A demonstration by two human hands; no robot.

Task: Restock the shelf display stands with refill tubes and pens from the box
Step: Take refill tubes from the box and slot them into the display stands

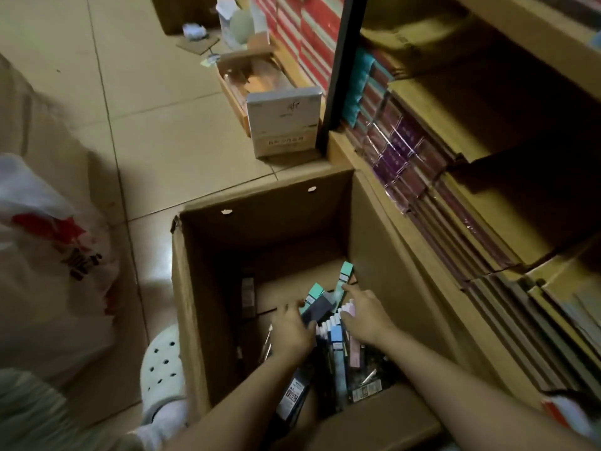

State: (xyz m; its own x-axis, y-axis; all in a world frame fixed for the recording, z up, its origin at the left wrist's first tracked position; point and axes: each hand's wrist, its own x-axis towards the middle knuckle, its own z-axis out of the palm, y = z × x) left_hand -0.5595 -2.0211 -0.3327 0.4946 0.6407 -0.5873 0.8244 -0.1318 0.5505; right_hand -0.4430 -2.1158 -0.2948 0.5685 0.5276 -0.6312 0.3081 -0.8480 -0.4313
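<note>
Both hands are down in the cardboard box (pixel 195 288), working among the stock on its floor. The left hand (pixel 291 333) has its grip curled round a dark flat packet (pixel 317 309), fingers over the near edge. The right hand (pixel 364 317) is spread wide, fingers straight, the forefinger touching a slim mint-capped pack (pixel 343 281) that leans against the box's right wall; it grips nothing.

Between and below the two hands lies the rest: a row of white-ended refill tubes (pixel 325 327), a blue pack (pixel 336 349), a pink one (pixel 354 351), and dark printed packets (pixel 294 395) toward the near wall. All sit loose and criss-crossed in the bottom of the box.

These look light and narrow, stiff along their length, and the glossy packaging is likely slippery. I would pinch each pack across its short width near the middle, or gather several side by side in one hand, rather than lift by an end, where a long pack would swing or slide out.

Just right of the box stands the shelf (pixel 507 102) stacked with wrapped purple packs (pixel 400 148). A white carton (pixel 283 125) sits on the tiled floor (pixel 146 125) beyond.
</note>
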